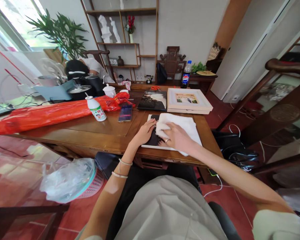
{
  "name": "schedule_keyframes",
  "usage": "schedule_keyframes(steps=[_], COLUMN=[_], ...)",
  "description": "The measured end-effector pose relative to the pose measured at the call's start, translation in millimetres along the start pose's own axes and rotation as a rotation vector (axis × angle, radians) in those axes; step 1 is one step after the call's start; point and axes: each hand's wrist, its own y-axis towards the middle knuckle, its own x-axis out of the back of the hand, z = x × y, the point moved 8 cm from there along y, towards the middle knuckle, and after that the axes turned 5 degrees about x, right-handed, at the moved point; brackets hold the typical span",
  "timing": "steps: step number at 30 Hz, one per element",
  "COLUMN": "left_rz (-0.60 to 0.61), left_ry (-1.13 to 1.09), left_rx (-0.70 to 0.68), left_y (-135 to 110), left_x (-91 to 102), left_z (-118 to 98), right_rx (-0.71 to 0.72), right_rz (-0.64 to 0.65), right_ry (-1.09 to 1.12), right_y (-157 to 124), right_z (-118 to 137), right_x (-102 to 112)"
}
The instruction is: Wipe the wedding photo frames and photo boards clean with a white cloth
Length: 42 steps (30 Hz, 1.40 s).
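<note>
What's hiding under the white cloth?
A dark board with a pale edge. Some of it shows between the left hand and right hand; the part beneath the cloth is covered, so I can't see it.

One view, and it's riding right up on the person's head, looking forward and down! Closest of all comes the shirt [170,210], filling the bottom middle, with the arms stretching away to the left hand [146,130] and right hand [176,136] near mid-picture. Beyond them, we look across the desk [112,130] to the shelf [122,12] and wall [190,30], well back. And it's wide, taking in the window [15,20] top left, the door [250,43] upper right, and the floor [232,203] down both sides!
</note>
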Motion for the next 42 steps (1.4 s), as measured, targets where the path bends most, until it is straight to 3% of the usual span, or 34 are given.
schedule_keyframes(steps=[5, 10, 13, 17, 25, 28, 34, 39, 42], left_rz=[-0.01, -0.025, -0.019, -0.018, -0.012, -0.012, 0.002, 0.009, 0.012], left_ry=[0.015, 0.039, 0.035, 0.026, 0.014, 0.014, 0.018, 0.035, 0.034], left_rx=[-0.001, -0.003, 0.006, 0.021, 0.016, 0.018, 0.01, -0.001, 0.004], left_y=[0.7, 0.3, -0.4, -1.4, -0.6, -0.4, -1.5, -1.7, -1.2], left_x=[-1.5, 0.3, 0.6, 1.0, -0.4, -0.3, 0.2, 0.1, -0.5], left_z=[2.9, 2.0, 1.6, 1.3, 0.2, 0.2, -2.4, -1.6, 0.3], right_rx=[-0.035, 0.026, 0.041, 0.015, -0.282, -0.237, 0.008, -0.051, -0.027], right_rz=[0.077, 0.089, 0.085, 0.086, 0.09, 0.052, 0.02, 0.088, 0.137], right_ry=[0.118, 0.211, 0.221, 0.22, 0.107, 0.022, -0.021, 0.034, -0.001], right_y=[45.0, 98.2, 110.2, 87.9, -17.5, -26.3, 6.5, 24.4, 13.6], right_z=[-48.7, -48.7, -47.4, -63.6, -130.2, -120.0, -64.4, -51.5, -23.5], right_x=[-10.8, -16.4, -18.5, -17.6, -11.3, -5.7, -2.4, -8.9, -8.6])
